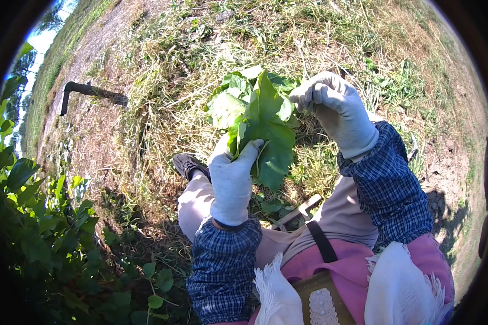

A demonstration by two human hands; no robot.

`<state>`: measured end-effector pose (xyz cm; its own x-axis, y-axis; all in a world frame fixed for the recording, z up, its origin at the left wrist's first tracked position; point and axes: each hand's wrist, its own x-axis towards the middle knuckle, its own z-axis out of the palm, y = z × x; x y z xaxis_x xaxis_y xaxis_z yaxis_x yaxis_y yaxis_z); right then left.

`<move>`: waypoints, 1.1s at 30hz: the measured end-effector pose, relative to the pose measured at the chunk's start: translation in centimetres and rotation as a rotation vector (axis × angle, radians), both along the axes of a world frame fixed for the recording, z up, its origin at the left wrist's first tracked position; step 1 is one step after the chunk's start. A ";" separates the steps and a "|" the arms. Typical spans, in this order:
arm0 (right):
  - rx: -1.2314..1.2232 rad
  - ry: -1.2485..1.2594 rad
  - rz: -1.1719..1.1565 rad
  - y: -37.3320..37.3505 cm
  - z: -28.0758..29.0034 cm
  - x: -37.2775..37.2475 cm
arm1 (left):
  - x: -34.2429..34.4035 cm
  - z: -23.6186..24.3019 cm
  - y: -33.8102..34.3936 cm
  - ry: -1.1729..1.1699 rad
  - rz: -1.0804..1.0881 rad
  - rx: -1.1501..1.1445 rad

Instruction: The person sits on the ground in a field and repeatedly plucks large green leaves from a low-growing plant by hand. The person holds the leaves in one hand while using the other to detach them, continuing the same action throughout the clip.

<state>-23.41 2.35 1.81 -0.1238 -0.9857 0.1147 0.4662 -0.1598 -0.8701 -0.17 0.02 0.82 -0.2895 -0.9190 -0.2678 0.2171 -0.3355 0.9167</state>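
My left hand (233, 173), in a white glove, is closed around a bunch of large green leaves (268, 127), with the thumb lying across the front leaf. The leaves fan upward from the fist, some bright in the sun and others in shade. At the bunch's upper right, my right hand (333, 105), gloved in white too, has its fingers curled together in a pinch close to the leaf edges. Whatever sits between those fingertips is too small to make out.
Dense leafy vines (43, 233) fill the left side. A dark bent pipe (92, 92) sticks up at the far left. Cut dry grass (162, 81) and weeds cover the ground. Below the hands are my legs, a shoe (188, 164) and a wooden piece (298, 212).
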 end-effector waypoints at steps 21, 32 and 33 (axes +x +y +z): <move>-0.298 1.196 -0.226 0.9 -0.7 2.5 | -0.6 0.1 0.5 -0.090 -0.172 0.085; 0.182 0.561 -0.093 1.4 -0.5 2.3 | -0.8 0.1 0.3 0.038 -0.196 -0.063; 0.193 0.522 -0.099 1.3 -0.5 2.3 | -0.9 0.2 0.4 0.044 -0.181 -0.067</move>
<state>-21.07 3.69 1.34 -0.1917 -0.9815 0.0040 -0.0426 0.0042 -0.9991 -1.07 0.41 1.03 -0.4614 -0.8664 -0.1911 0.1994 -0.3111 0.9292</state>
